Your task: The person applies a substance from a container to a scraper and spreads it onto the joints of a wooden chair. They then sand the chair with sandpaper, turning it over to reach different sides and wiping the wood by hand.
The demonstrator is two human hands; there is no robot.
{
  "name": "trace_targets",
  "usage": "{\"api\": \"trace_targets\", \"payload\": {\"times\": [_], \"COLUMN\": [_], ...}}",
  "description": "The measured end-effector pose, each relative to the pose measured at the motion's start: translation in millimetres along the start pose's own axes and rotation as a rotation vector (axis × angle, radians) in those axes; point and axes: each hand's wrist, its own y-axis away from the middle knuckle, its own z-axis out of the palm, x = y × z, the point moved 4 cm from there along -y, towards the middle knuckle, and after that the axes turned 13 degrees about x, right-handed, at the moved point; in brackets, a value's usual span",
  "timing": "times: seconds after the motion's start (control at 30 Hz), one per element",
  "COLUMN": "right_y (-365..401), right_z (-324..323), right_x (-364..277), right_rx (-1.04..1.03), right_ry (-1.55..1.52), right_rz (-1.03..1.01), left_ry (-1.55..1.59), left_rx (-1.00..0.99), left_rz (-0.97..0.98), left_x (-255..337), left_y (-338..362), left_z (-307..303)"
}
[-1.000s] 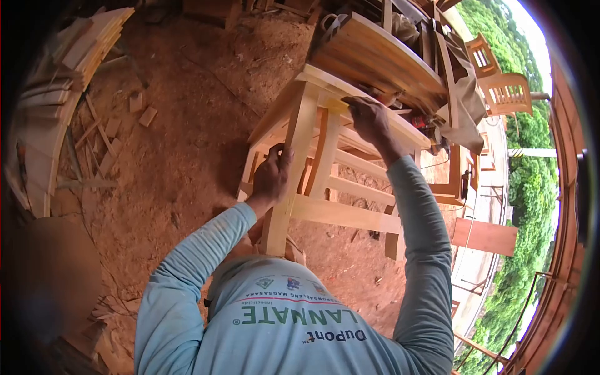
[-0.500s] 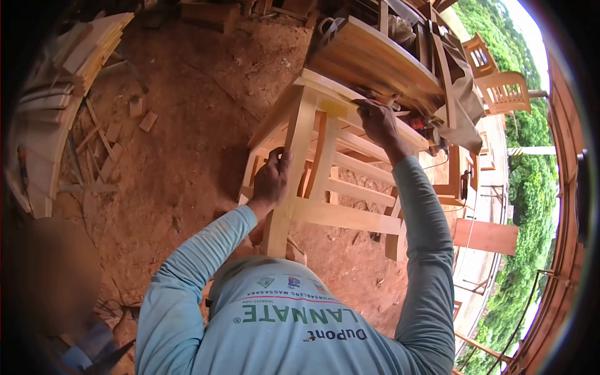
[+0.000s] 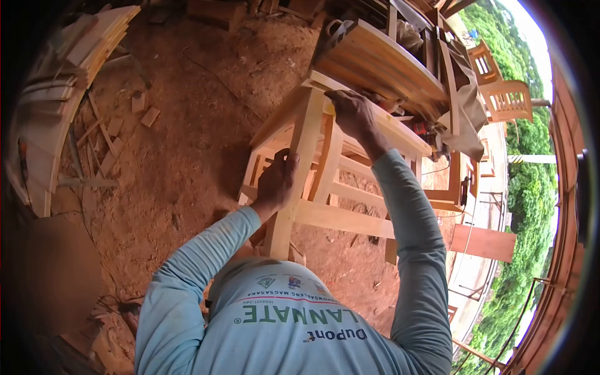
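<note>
A pale, unpainted wooden chair frame (image 3: 337, 215) with curved slats is tipped over in front of my body. My left hand (image 3: 276, 184) is closed around its long straight leg (image 3: 304, 131), thumb up along the edge. My right hand (image 3: 357, 119) rests on the chair's top rail (image 3: 397, 130) close to the corner where rail and leg meet. Its fingers are bent and pressed together against the wood; what lies under them, if anything, is hidden. A small yellow patch (image 3: 329, 108) shows beside these fingers.
A varnished wooden panel (image 3: 381, 62) and a red-and-black tool (image 3: 422, 127) are just beyond the chair. Stacked boards (image 3: 81, 81) stand at left, with wood offcuts (image 3: 150, 116) on the dirt floor (image 3: 200, 119). Finished chairs (image 3: 507, 100) are at far right.
My right hand has slid left along the top rail toward the leg corner, covering most of the yellow patch. My left hand stays on the leg. The view has shifted slightly.
</note>
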Motion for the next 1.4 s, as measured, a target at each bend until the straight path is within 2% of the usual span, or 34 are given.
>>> {"api": "trace_targets", "payload": {"times": [0.17, 0.3, 0.4, 0.53, 0.73, 0.93, 1.03, 1.13, 1.23, 1.4], "right_y": [14, 21, 10, -5, -8, 12, 24, 21, -1, -15], "right_z": [26, 12, -15, -13, 9, 13, 9, -10, -30, -2], "right_x": [-9, -10, -4, 4, -3, -20, -23, -18, -8, 5], "right_rx": [0.009, -0.153, -0.187, -0.094, -0.067, -0.019, -0.030, -0.158, -0.133, -0.102], "right_ry": [-0.019, -0.062, -0.060, 0.034, 0.028, -0.071, -0.082, -0.172, -0.069, 0.040], "right_rz": [-0.043, -0.023, 0.051, 0.010, 0.047, -0.109, -0.086, -0.021, 0.151, 0.062], "left_ry": [0.009, 0.015, 0.033, 0.037, 0.051, 0.061, 0.068, 0.051, 0.054, 0.065], "left_rx": [-0.004, -0.019, -0.016, -0.020, -0.002, 0.013, -0.011, -0.015, 0.005, 0.015], "left_rz": [0.005, -0.001, -0.018, -0.014, 0.013, 0.038, 0.012, 0.001, -0.009, 0.009], "left_x": [-6, -4, -6, -4, -5, -4, 0, 1, 1, 0], "left_y": [2, 0, -2, 0, -1, 0, -1, 2, 1, 0], "left_z": [1, 1, 3, 1, 2, 1, -2, -1, -2, 0]}}
